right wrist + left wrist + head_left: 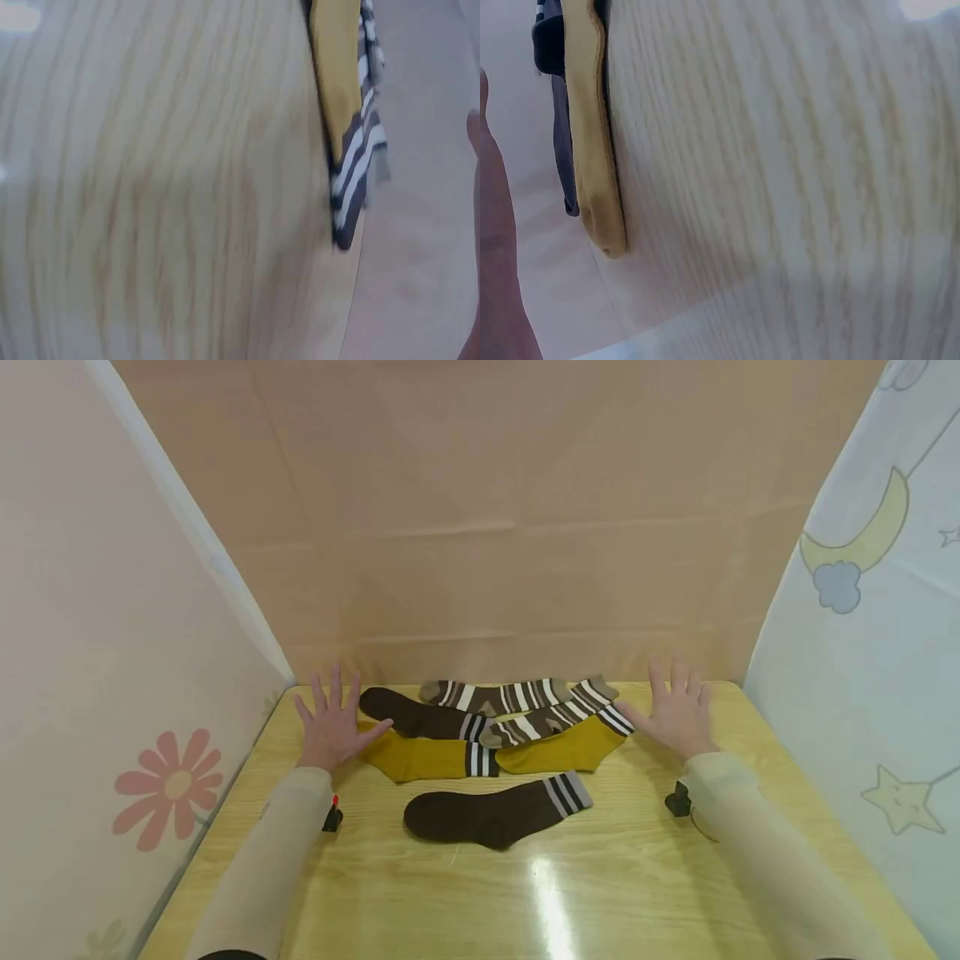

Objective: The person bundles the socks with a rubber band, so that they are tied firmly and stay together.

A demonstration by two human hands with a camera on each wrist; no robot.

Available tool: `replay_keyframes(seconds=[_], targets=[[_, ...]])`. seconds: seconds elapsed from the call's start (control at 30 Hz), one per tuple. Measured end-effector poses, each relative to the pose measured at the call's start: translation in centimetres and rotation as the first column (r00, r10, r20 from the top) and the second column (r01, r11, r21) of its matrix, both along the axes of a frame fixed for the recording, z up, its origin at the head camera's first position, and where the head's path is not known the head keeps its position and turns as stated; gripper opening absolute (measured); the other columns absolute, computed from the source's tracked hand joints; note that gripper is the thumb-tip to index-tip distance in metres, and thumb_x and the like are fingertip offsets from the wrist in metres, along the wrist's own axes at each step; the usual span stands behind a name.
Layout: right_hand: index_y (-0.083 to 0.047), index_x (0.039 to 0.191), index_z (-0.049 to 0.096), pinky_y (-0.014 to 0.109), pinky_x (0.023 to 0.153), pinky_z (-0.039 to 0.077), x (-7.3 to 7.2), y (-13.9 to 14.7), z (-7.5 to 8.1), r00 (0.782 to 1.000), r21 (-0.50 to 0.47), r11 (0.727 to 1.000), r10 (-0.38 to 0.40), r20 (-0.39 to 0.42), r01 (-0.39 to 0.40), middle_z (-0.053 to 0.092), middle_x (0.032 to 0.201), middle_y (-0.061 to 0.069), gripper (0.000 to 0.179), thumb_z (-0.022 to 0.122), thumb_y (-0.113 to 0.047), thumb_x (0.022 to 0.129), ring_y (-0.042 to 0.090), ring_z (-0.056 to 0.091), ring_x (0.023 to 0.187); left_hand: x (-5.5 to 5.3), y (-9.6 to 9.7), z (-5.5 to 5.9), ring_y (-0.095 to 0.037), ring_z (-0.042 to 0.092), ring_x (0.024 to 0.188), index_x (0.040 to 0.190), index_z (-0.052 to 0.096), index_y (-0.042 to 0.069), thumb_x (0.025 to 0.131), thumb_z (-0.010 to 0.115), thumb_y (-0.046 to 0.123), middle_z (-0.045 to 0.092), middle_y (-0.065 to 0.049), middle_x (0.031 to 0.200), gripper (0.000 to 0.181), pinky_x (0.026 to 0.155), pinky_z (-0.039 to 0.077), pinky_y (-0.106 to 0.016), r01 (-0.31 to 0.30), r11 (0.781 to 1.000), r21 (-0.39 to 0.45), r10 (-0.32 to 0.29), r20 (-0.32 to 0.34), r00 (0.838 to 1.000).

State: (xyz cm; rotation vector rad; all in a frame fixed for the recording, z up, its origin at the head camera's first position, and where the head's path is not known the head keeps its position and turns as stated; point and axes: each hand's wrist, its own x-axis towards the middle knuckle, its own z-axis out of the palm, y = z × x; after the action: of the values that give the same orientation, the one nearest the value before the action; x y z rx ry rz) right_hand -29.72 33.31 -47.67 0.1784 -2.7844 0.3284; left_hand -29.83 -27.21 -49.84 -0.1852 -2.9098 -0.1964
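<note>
My left hand (330, 727), fingers spread, is at the left end of a group of socks, its thumb over the toe of a mustard sock (427, 760). On the other side my right hand (677, 714) is spread too, its thumb beside the cuff of a second mustard sock (558, 750). Behind these lie a dark brown sock (412, 714) and two brown-and-white striped socks (506, 697), partly overlapping. Nearer the front, another dark brown sock (487, 814) with grey cuff stripes lies apart. Neither hand holds anything. In the left wrist view the mustard sock (592, 135) shows beside the hand's edge.
The wooden table (360, 893) meets a tan backdrop (487, 527) behind the socks. A flowered panel (112, 610) borders the left side, and a panel with moon and stars (900, 652) the right. Small black wrist cameras sit under both sleeves.
</note>
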Motion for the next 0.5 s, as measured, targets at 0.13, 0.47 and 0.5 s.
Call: replay_keyframes(seconds=[0.13, 0.47, 0.5], targets=[[-0.005, 0.162, 0.032, 0.079, 0.113, 0.021, -0.5, -2.0, -0.5, 0.998, -0.09, 0.994, 0.062, -0.016, -0.064, 0.021, 0.164, 0.037, 0.093, 0.062, -0.064, 0.096, 0.062, 0.021, 0.148, 0.0, 0.0, 0.0, -0.057, -0.011, 0.155, 0.171, 0.009, 0.018, 0.092, 0.047, 0.084, -0.013, -0.018, 0.175, 0.11, 0.111, -0.003, -0.086, -0.004, 0.999, 0.043, 0.003, 0.023, 1.0], [-0.007, 0.157, 0.045, 0.07, 0.112, 0.036, -0.4, -9.6, -0.1, 0.983, -0.216, 0.965, 0.17, 0.074, -0.151, 0.044, 0.157, 0.027, 0.08, 0.062, -0.06, 0.1, 0.052, 0.041, 0.142, -0.5, 0.4, -0.3, -0.065, 0.009, 0.151, 0.169, 0.02, 0.011, 0.098, 0.047, 0.076, 0.004, -0.029, 0.172, 0.099, 0.113, 0.01, -0.084, -0.03, 0.992, 0.121, 0.015, 0.118, 0.993], [-0.008, 0.157, 0.045, 0.069, 0.112, 0.037, -0.3, -10.4, 0.0, 0.978, -0.225, 0.961, 0.187, 0.088, -0.163, 0.046, 0.156, 0.026, 0.079, 0.062, -0.06, 0.1, 0.05, 0.043, 0.141, -0.6, 0.4, -0.4, -0.065, 0.011, 0.151, 0.168, 0.02, 0.009, 0.1, 0.047, 0.074, 0.007, -0.032, 0.171, 0.097, 0.113, 0.011, -0.084, -0.034, 0.991, 0.132, 0.016, 0.135, 0.991]])
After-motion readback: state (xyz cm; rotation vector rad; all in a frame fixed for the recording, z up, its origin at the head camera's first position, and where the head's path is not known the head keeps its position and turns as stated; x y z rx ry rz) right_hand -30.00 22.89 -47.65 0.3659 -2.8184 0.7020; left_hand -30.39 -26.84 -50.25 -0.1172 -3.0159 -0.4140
